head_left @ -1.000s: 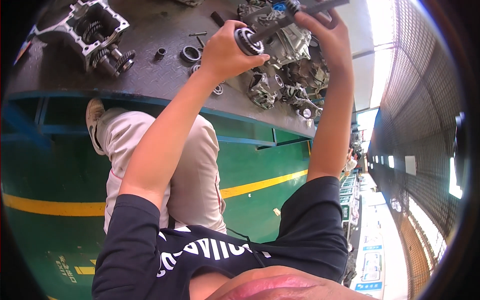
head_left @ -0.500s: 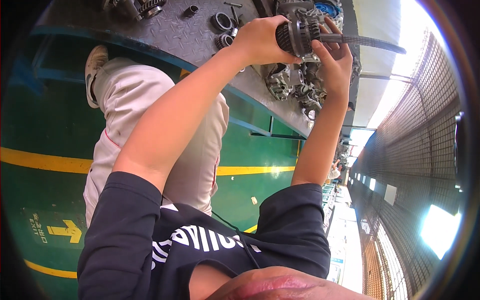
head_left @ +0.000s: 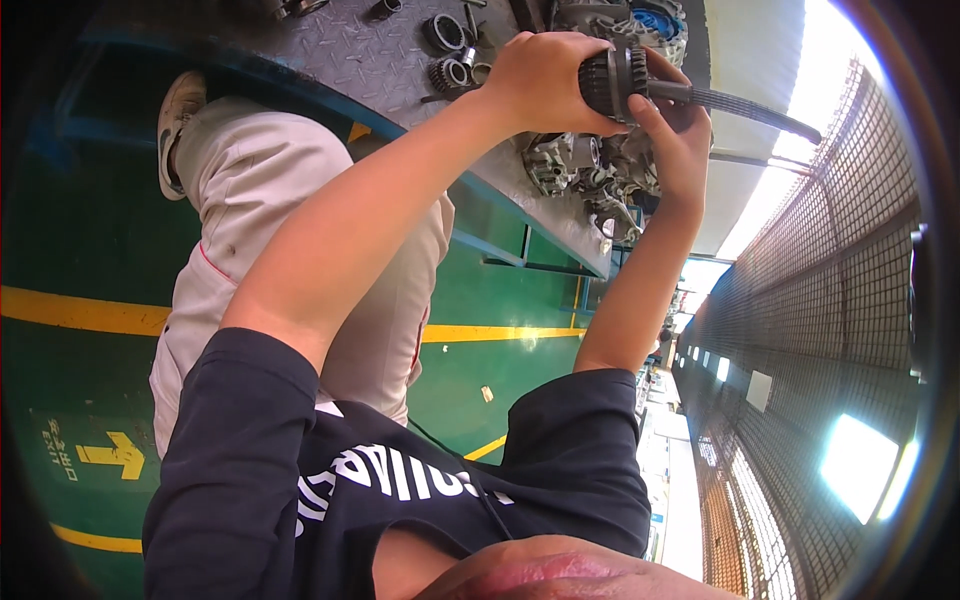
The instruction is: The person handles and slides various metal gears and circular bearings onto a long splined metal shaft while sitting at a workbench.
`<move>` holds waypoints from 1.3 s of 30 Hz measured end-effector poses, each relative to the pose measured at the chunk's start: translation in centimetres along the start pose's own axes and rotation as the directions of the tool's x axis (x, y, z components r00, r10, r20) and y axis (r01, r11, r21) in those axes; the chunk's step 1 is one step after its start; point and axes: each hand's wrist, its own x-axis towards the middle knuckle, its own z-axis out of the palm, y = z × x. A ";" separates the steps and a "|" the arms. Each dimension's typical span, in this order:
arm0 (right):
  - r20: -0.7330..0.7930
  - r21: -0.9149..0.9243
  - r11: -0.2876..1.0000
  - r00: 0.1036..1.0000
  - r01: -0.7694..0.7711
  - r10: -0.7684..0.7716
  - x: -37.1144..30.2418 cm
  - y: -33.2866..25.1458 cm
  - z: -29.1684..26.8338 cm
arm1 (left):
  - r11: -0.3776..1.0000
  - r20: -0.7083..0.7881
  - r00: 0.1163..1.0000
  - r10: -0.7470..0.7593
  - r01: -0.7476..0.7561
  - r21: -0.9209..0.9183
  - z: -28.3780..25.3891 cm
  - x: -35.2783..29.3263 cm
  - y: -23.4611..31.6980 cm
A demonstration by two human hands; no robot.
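Observation:
A gear shaft (head_left: 617,84) is held sideways in the air between my two hands, over the far right part of the workbench. It has dark toothed gears at its left end, and a long splined rod points right. My left hand (head_left: 552,82) is closed round the left end of the gears, thumb below. My right hand (head_left: 682,135) grips the gears' right side near the rod, thumb in front and fingers behind. The palms hide part of the gears. Beside my left hand, a ring gear (head_left: 444,34) and a smaller gear (head_left: 448,74) lie on the bench.
The metal workbench (head_left: 330,45) has a blue edge. A metal sleeve (head_left: 384,9) lies farther left on it. Cast metal housings (head_left: 553,165) stand below and behind the hands, one with a blue round part (head_left: 655,20). Wire mesh (head_left: 800,250) rises on the right.
Both hands have moved slightly right with the gear shaft, and its rod tilts down a little more. The view has shifted a little. The grip looks the same.

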 end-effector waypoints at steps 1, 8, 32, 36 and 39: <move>-0.008 0.040 0.999 1.000 0.003 -0.003 0.1 0.4 0.3 | 1.000 -0.002 1.000 -0.006 0.006 0.010 -0.2 -0.1 -0.1; -0.014 0.041 0.999 1.000 0.006 -0.006 0.2 0.7 0.5 | 1.000 -0.048 0.998 0.028 -0.028 -0.001 -0.5 0.0 -0.3; -0.001 0.064 0.995 0.997 0.079 -0.079 -0.7 2.7 0.2 | 0.989 -0.014 0.991 0.130 -0.131 -0.072 -0.9 -0.2 -0.2; -0.030 0.015 0.999 0.998 0.049 -0.048 -0.7 2.1 0.2 | 0.989 0.008 0.990 0.139 -0.138 -0.057 -1.4 -0.2 0.1; -0.046 -0.002 1.000 0.999 -0.005 0.005 -0.6 1.7 0.6 | 0.997 0.013 0.997 0.076 -0.076 -0.028 -1.5 -0.4 0.5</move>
